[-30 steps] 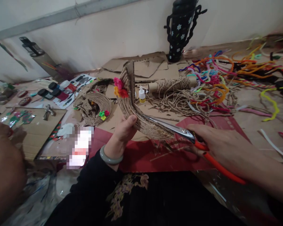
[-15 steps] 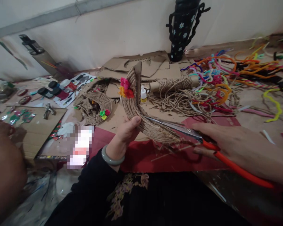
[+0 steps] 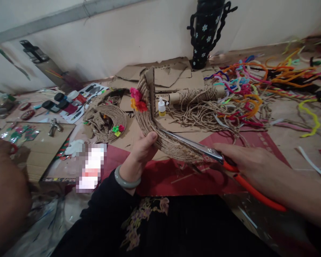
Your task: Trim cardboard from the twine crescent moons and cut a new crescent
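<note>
Both grips are closed on something: the left hand pinches a curved twine-covered piece, thumb on top and fingers mostly out of sight beneath, while the right hand is wrapped round the orange-handled scissors. From where I stand, the piece is mid-frame, raised over a red sheet on the table, probably to let the scissors lie alongside its inner edge. The thumb presses close to the bend, which I read as a way of steadying the piece near the blades; whether those are parted, I can't tell. A pink flower and an orange flower sit near its upper end, well away from the metal.

Just behind stand a small white bottle and, right of centre, loose twine, presumably kept within easy reach. Colourful fuzzy stems spread toward the upper right, perhaps pushed there to leave working room.
</note>
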A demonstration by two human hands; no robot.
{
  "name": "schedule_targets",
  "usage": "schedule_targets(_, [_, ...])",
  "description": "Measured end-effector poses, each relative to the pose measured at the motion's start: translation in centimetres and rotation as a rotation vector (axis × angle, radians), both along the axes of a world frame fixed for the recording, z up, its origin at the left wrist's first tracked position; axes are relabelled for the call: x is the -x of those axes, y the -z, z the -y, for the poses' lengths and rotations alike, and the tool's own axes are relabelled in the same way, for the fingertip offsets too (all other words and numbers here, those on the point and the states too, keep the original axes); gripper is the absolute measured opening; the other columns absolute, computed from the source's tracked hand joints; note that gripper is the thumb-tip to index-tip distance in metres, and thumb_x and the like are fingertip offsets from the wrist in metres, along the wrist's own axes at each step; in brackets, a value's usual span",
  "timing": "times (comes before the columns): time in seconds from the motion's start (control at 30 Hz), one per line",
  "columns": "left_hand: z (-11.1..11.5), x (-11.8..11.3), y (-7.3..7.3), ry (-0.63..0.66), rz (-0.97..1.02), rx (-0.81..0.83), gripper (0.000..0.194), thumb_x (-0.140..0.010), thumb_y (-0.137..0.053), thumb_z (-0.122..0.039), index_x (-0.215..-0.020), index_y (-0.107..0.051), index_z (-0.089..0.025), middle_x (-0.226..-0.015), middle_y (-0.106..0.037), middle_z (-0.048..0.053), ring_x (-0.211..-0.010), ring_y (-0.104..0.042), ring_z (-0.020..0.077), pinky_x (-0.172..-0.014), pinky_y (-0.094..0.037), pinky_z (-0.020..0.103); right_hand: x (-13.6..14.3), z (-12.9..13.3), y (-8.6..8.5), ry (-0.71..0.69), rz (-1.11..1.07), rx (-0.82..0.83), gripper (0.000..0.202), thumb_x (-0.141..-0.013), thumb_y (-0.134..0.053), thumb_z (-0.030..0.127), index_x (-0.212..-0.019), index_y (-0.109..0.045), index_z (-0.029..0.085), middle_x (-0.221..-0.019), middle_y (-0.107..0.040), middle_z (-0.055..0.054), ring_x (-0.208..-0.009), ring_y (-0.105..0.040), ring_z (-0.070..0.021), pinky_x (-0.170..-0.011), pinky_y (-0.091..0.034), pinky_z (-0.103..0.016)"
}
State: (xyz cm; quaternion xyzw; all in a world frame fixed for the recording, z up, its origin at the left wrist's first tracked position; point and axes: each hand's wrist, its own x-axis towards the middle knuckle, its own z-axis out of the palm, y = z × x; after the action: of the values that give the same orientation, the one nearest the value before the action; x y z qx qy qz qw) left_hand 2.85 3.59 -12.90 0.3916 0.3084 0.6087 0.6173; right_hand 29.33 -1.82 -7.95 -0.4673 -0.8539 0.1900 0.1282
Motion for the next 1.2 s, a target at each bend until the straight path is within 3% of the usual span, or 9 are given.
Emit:
schedule_targets(0.2, [-0.1, -0.1, 0.1, -0.034, 0.018, 0.009, 0.048, -0.057, -0.089, -0.058, -0.081, -0.065, -0.024, -0.066, -0.067, -0.002, -0.081, -0.072, 0.0222, -0.084, -0.059, 0.036, 0.0, 0.0, 1.2, 0.085, 0.026, 0.065, 0.036, -0.090, -0.044, 0.028, -0.116, -0.068, 0.026, -0.097, -0.079, -0.005, -0.078, -0.076, -0.0288, -0.059, -0.053, -0.037])
schedule_targets(0.4, [-0.1, 0.0, 0.2, -0.041, 0.005, 0.010, 0.050, -0.057, -0.089, -0.059, -0.085, -0.066, -0.024, -0.070, -0.070, -0.002, -0.074, -0.072, 0.0200, -0.079, -0.060, 0.034, 0.9, -0.2, -0.1, 0.123, 0.121, 0.223, 0.048, -0.090, -0.050, 0.064, -0.109, -0.068, 0.024, -0.100, -0.077, -0.009, -0.082, -0.074, -0.0308, -0.065, -0.055, -0.041])
schedule_targets(0.57, [-0.2, 0.0, 0.1, -0.049, 0.027, -0.003, 0.048, -0.057, -0.090, -0.056, -0.085, -0.066, -0.025, -0.071, -0.071, -0.003, -0.068, -0.071, 0.0173, -0.078, -0.060, 0.031, 1.4, -0.3, -0.5, 0.119, 0.128, 0.216, 0.044, -0.087, -0.054, 0.063, -0.104, -0.065, 0.024, -0.095, -0.076, -0.009, -0.080, -0.074, -0.0306, -0.067, -0.055, -0.042])
schedule_targets(0.67, [-0.2, 0.2, 0.0, -0.074, 0.013, -0.010, 0.048, -0.057, -0.089, -0.058, -0.085, -0.067, -0.025, -0.070, -0.071, -0.003, -0.077, -0.072, 0.0195, -0.080, -0.060, 0.032, 1.5, -0.4, -0.8, 0.101, 0.119, 0.266, 0.043, -0.085, -0.056, 0.059, -0.106, -0.064, 0.023, -0.091, -0.075, -0.010, -0.078, -0.074, -0.0311, -0.066, -0.056, -0.042])
schedule_targets(0.77, [-0.2, 0.3, 0.0, -0.061, -0.005, -0.026, 0.047, -0.059, -0.088, -0.059, -0.083, -0.067, -0.025, -0.070, -0.070, -0.001, -0.086, -0.073, 0.0226, -0.084, -0.060, 0.034, 1.3, -0.4, -1.1, 0.073, 0.096, 0.334, 0.046, -0.083, -0.057, 0.057, -0.112, -0.062, 0.022, -0.101, -0.075, -0.012, -0.086, -0.074, -0.0333, -0.070, -0.057, -0.044])
schedule_targets(0.9, [0.0, 0.3, 0.0, -0.013, -0.027, -0.044, 0.048, -0.060, -0.089, -0.054, -0.092, -0.070, -0.025, -0.073, -0.071, -0.001, -0.079, -0.073, 0.0211, -0.079, -0.061, 0.033, 1.0, -0.3, -1.2, 0.077, 0.081, 0.348, 0.046, -0.085, -0.056, 0.057, -0.115, -0.061, 0.023, -0.110, -0.074, -0.012, -0.095, -0.073, -0.0353, -0.075, -0.057, -0.047])
schedule_targets(1.0, [0.1, 0.2, 0.0, -0.013, -0.043, -0.031, 0.051, -0.058, -0.090, -0.055, -0.095, -0.070, -0.024, -0.071, -0.071, 0.000, -0.072, -0.071, 0.0203, -0.073, -0.061, 0.033, 1.2, -0.2, -0.9, 0.088, 0.076, 0.327, 0.039, -0.089, -0.055, 0.056, -0.109, -0.062, 0.024, -0.101, -0.074, -0.009, -0.088, -0.073, -0.0333, -0.073, -0.056, -0.046])
schedule_targets(1.2, [0.2, 0.3, 0.1, -0.014, -0.027, -0.031, 0.046, -0.058, -0.090, -0.055, -0.084, -0.067, -0.024, -0.074, -0.071, 0.000, -0.073, -0.070, 0.0211, -0.074, -0.060, 0.036, 1.4, -0.1, -0.6, 0.076, 0.045, 0.238, 0.039, -0.087, -0.058, 0.059, -0.097, -0.063, 0.022, -0.089, -0.074, -0.009, -0.077, -0.073, -0.0309, -0.063, -0.054, -0.040])
